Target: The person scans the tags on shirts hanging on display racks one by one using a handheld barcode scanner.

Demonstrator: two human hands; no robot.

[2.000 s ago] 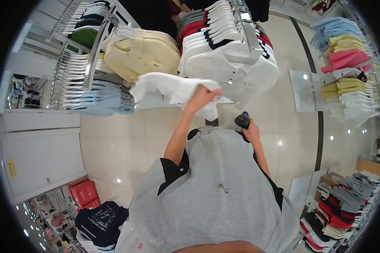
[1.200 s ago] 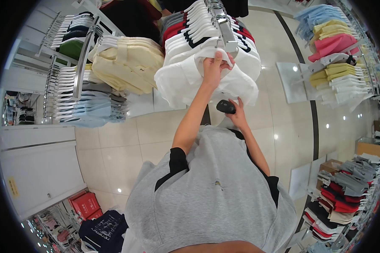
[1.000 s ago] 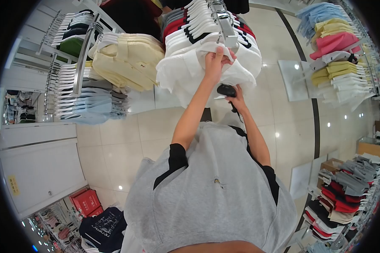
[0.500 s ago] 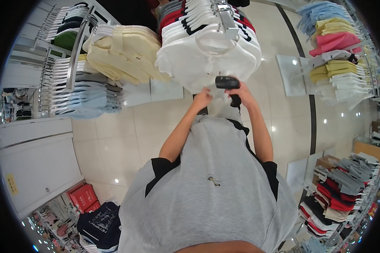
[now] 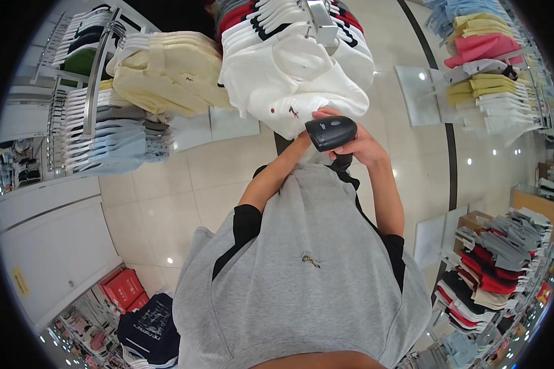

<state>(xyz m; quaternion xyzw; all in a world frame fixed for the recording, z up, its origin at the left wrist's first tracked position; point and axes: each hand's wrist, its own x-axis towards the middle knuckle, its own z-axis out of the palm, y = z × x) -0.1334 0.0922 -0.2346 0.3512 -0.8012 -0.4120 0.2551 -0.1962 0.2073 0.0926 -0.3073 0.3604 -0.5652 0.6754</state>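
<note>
A black handheld barcode scanner is gripped in my right hand, with its head tilted to the left. My left hand reaches in behind the scanner, mostly hidden by it. Its fingertips show at the lower part of a white shirt, where the cloth is bunched into folds. A small embroidered figure and a red dot mark the shirt just left of those fingers. The shirt hangs at the front of a row of clothes on white hangers, from a metal rack arm.
Pale yellow shirts hang left of the white one, and light blue garments lower down. More clothes racks line the right side. A white cabinet stands at lower left beside red boxes. White low panels lie on the tiled floor.
My left hand has moved up and right, behind the scanner, onto the white shirt, which is now bunched. The scanner has come slightly lower and turned, and the view has shifted a little.
</note>
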